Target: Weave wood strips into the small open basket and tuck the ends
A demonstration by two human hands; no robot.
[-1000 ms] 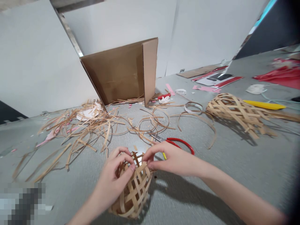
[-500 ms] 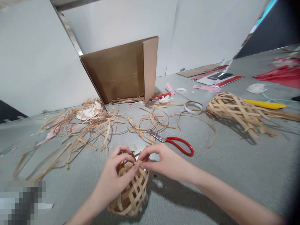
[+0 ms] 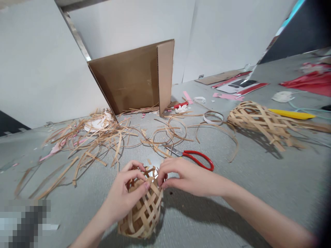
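In the head view, we are working on a woven bamboo basket [image 3: 143,217], held at the bottom centre of the frame. We cannot tell whether its base is resting on the grey work surface [image 3: 258,193] or is being held just above it. Our left hand [image 3: 121,194] is closed around the basket's left side, and our right hand [image 3: 188,179] is pinching the strips at its top edge from the right. Both grips are closed on the weave.

We are treating the free strip ends at the top as the main hazard. If we are relaxing either pinch, they may spring out and loosen the crossings. If we are bending a dry strip too sharply, it may split along the grain. The rounded base may also roll if we are releasing the basket on the surface.

Around the work, we are noting red-handled scissors [image 3: 199,160] lying just beyond the right hand, where a wide outward movement could catch them. Tangled loose strips [image 3: 88,141] are spreading ahead and to the left, and curled strips [image 3: 169,136] are lying beside the scissors blades. Farther right, a second woven piece [image 3: 258,124] is lying on its side near a yellow strip [image 3: 292,114]. Behind them, a folded cardboard sheet [image 3: 126,79] is standing against the white wall panels [image 3: 129,27].
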